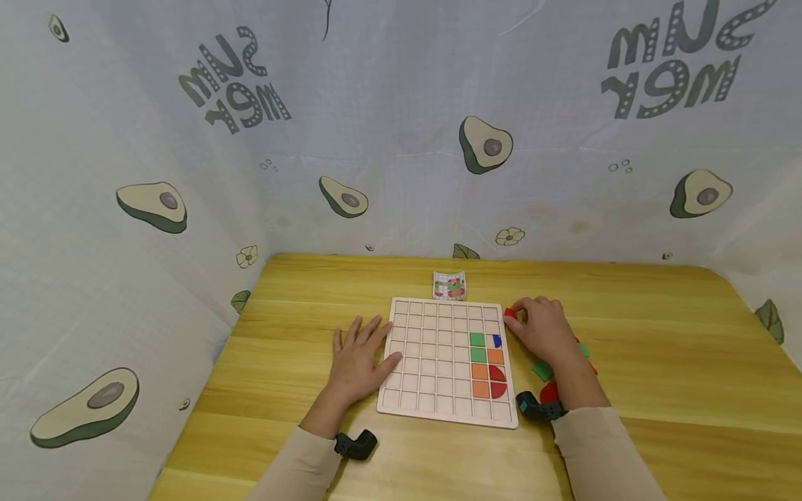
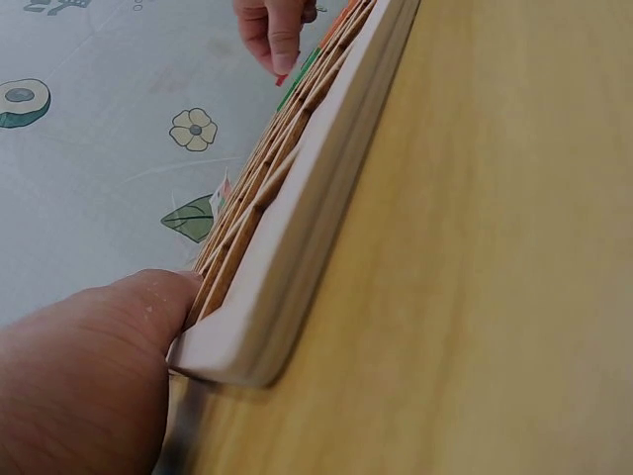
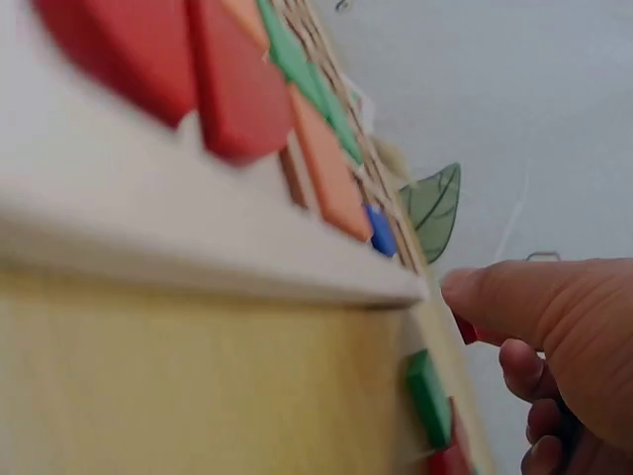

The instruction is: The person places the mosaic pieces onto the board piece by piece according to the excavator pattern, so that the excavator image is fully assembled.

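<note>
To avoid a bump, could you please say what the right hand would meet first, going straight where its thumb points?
The right hand would likely meet the grid board first; height is unclear.

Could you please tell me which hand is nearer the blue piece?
Right. The right hand is just off the right edge of the board, close to the blue piece; the left hand rests at the opposite edge.

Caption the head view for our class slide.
Right hand pinches a red piece beside the board, which the left hand touches.
</note>
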A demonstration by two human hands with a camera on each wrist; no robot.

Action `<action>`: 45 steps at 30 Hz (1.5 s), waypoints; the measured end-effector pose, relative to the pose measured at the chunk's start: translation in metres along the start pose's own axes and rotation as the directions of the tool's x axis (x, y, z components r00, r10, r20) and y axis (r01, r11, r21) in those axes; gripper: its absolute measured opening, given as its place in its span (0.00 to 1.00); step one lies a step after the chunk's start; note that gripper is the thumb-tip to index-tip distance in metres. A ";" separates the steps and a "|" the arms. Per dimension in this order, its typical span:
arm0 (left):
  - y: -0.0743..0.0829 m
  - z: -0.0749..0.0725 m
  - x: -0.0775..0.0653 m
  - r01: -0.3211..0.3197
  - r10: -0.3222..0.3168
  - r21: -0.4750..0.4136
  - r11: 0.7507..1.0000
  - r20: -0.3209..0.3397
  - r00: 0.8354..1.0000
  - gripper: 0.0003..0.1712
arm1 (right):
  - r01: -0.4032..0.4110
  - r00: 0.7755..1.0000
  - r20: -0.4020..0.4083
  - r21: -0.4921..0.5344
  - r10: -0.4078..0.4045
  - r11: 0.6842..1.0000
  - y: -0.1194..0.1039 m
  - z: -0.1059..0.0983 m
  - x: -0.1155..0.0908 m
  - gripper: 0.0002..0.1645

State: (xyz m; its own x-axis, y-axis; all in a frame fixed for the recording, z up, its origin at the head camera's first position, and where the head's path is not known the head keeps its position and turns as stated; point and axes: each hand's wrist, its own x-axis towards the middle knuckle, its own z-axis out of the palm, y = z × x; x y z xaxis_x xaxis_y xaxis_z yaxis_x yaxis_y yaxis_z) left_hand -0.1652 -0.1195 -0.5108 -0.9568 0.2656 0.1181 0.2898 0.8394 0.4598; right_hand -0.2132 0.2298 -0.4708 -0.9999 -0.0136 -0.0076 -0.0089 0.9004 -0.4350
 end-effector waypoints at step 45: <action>-0.001 0.002 -0.001 -0.008 0.008 -0.001 1.000 0.004 1.000 0.37 | -0.106 0.986 0.154 0.232 0.071 0.967 0.032 -0.034 -0.013 0.27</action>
State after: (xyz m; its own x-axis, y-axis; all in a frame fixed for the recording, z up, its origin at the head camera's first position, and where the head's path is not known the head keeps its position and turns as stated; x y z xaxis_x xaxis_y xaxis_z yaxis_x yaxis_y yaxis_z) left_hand -0.1639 -0.1195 -0.5127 -0.9544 0.2741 0.1182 0.2973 0.8368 0.4598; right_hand -0.2008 0.2740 -0.4538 -0.9841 -0.0163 -0.1769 0.1003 0.7708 -0.6291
